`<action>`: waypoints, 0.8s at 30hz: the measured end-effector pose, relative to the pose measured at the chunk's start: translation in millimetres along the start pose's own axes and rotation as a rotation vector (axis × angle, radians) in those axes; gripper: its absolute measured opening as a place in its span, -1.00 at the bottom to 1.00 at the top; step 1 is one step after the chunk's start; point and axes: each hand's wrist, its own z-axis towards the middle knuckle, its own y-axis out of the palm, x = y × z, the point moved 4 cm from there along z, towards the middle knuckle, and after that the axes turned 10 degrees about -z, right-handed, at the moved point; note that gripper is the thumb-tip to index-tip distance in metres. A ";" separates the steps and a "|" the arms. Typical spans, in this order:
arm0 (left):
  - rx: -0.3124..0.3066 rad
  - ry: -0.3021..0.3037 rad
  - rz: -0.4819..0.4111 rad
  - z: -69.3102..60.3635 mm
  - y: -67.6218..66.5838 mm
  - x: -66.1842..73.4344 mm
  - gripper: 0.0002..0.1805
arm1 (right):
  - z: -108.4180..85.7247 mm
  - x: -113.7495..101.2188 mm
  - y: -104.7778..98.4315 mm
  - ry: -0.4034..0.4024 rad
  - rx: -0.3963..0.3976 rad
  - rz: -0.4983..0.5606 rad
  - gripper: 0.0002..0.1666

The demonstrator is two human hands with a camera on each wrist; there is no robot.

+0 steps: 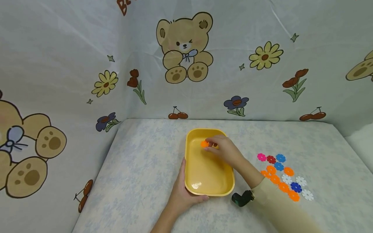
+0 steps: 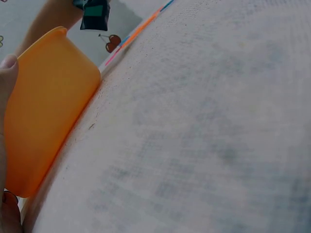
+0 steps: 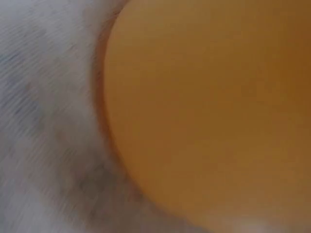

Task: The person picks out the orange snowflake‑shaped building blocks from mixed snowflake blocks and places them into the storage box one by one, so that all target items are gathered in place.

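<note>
A shallow yellow plastic tray (image 1: 209, 181) with rounded corners lies on the table. My left hand (image 1: 181, 194) grips its near left corner, fingers along the left side and thumb across the near edge; the left wrist view shows the tray's outer wall (image 2: 53, 107). Over the far part of the tray, my right hand (image 1: 224, 149) pinches a small orange flower-shaped disc (image 1: 204, 144) between thumb and fingertips. Something orange-brown shows between its fingers, too hidden to tell. Blurred tray wall (image 3: 204, 116) fills most of the right wrist view.
Several flower-shaped discs lie right of the tray: orange (image 1: 275, 179), light blue (image 1: 281, 158), dark blue (image 1: 296, 187), white (image 1: 307, 194), pink (image 1: 262, 157) and red (image 1: 271, 159). A black wrist device (image 1: 243, 198) sits at the right sleeve. Bear-print cloth (image 1: 233, 32) hangs behind the table.
</note>
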 end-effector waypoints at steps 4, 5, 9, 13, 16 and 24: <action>-0.006 0.006 0.007 -0.3 0.5 -1.5 0.47 | 10.6 -10.1 12.1 -0.008 -0.054 -0.053 -0.63; -0.004 0.002 0.006 -0.5 0.7 -1.9 0.47 | 12.8 -12.3 14.7 -0.006 -0.060 -0.068 -0.66; 0.005 -0.009 -0.009 -0.5 1.5 -2.5 0.47 | 18.6 -16.2 27.6 0.016 -0.082 -0.126 -0.73; 0.014 -0.037 -0.014 -0.2 1.9 -3.9 0.48 | 21.8 -13.3 40.3 0.062 -0.103 -0.129 -0.73; 0.018 -0.048 -0.007 -1.1 1.8 -4.0 0.48 | 23.5 -9.4 46.1 0.100 -0.110 -0.121 -0.72; 0.025 -0.027 0.023 -2.8 -0.3 -0.8 0.49 | 26.4 -10.4 49.0 0.072 -0.104 -0.176 -0.77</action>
